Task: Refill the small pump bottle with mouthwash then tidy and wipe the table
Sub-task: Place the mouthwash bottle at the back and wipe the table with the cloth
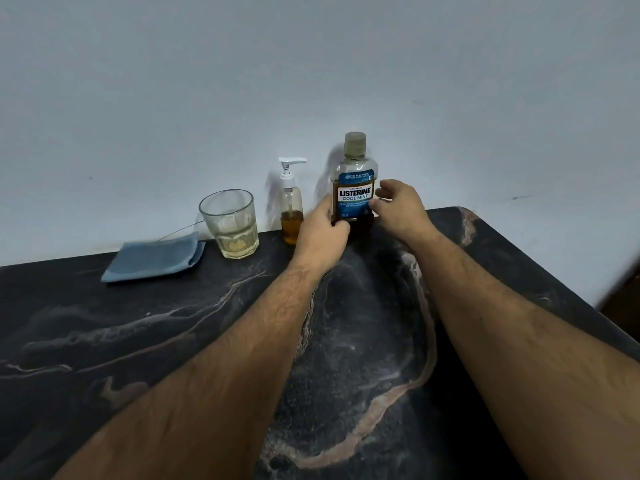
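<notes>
A mouthwash bottle [354, 188] with a blue label and its cap on stands upright at the back of the dark marble table [173, 334], against the wall. My left hand [320, 233] grips its lower left side. My right hand [398, 209] is at the bottle's right side, fingers loosely curled and touching or almost touching the label. To the left stands the small clear pump bottle [291, 206], pump on, with amber liquid in its lower part.
A glass tumbler [230, 225] with a little pale liquid stands left of the pump bottle. A folded blue cloth [154, 259] lies further left by the wall. The table's right edge runs diagonally at the right.
</notes>
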Demonstrator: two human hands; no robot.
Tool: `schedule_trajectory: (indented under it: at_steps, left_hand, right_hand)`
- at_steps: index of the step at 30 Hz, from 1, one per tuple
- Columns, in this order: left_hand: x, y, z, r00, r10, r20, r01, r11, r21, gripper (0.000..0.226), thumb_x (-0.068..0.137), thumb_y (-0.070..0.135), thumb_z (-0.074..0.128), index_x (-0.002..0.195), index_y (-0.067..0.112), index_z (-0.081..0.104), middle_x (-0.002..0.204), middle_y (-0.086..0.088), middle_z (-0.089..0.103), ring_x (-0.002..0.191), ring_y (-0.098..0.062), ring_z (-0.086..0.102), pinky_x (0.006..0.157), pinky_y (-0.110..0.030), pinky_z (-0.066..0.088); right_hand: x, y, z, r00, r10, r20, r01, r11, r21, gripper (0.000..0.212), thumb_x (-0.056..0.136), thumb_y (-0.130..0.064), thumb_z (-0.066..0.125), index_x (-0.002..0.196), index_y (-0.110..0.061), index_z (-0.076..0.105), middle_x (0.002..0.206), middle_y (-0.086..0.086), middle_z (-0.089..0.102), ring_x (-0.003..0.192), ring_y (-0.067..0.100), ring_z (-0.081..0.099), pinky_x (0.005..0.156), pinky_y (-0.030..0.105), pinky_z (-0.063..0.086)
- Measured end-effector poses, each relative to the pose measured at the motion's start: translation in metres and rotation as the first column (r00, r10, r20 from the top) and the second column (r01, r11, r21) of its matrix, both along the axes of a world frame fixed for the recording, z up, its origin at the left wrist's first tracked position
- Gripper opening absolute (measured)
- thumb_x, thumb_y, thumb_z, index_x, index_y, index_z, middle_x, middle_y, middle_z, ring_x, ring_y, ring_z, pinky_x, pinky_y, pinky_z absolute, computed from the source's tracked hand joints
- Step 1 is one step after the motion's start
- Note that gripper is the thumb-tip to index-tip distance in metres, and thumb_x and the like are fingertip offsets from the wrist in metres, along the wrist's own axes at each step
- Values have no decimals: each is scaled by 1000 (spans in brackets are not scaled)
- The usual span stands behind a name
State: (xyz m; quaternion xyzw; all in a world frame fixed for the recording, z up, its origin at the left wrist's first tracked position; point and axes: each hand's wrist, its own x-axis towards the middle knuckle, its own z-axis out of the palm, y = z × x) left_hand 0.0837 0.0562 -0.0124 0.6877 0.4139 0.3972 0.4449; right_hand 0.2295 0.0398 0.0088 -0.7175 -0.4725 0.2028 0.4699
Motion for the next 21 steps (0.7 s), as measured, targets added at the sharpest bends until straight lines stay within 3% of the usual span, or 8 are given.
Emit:
schedule_trajectory:
  at_steps: [5,8,12,16,18,20,21]
  left_hand:
    - [-38,-39,-10,983,-19,-184,25,999,32,69,92,16,58,154,23,30,157,2,39,137,-7,40,100,-18,31]
    - [-79,-61,-7,973,32,-231,-30,999,15,67,93,22,60,154,25,30,158,2,38,140,-13,40,112,-28,34]
    - [-142,-97,0,967,79,-241,-83,997,-4,66,94,20,60,154,22,32,156,0,41,140,-13,42,117,-39,34]
    - [-203,-131,10,955,165,-246,-167,986,11,63,94,16,61,152,19,36,155,-1,43,138,-14,45,116,-39,36]
    - [-223,-138,13,950,199,-241,-200,980,22,62,94,16,60,151,17,38,154,-1,44,137,-14,46,110,-37,43]
    - [-248,-148,17,947,245,-206,-247,969,17,60,94,13,61,150,14,39,153,-2,46,135,-15,48,91,-26,55]
    - [-259,-152,19,945,266,-189,-269,963,11,59,95,11,61,150,12,40,152,-3,47,134,-15,49,87,-19,53]
  right_hand:
    - [-18,-42,1,992,-80,102,80,997,4,54,96,-20,61,146,-11,43,147,8,51,132,23,50,108,38,43]
    - [-42,-78,2,985,-99,139,93,995,46,50,95,-22,62,141,-11,50,139,7,57,125,21,55,103,36,45]
    - [-88,-123,3,987,-3,162,5,1000,-14,46,93,-26,64,137,-18,54,136,3,58,123,17,56,105,40,48]
    - [-140,-156,11,971,116,211,-114,993,-21,40,92,-28,65,130,-17,61,125,2,64,107,12,59,97,32,49]
    - [-160,-163,12,960,168,225,-163,986,-40,38,91,-29,66,128,-18,62,124,1,64,105,12,59,97,32,50]
    - [-184,-171,14,946,225,233,-215,974,-67,37,91,-30,67,126,-19,63,123,1,65,108,13,60,97,32,50]
    - [-196,-174,14,939,248,237,-235,969,-79,37,90,-30,67,125,-19,64,122,0,65,108,13,60,96,32,50]
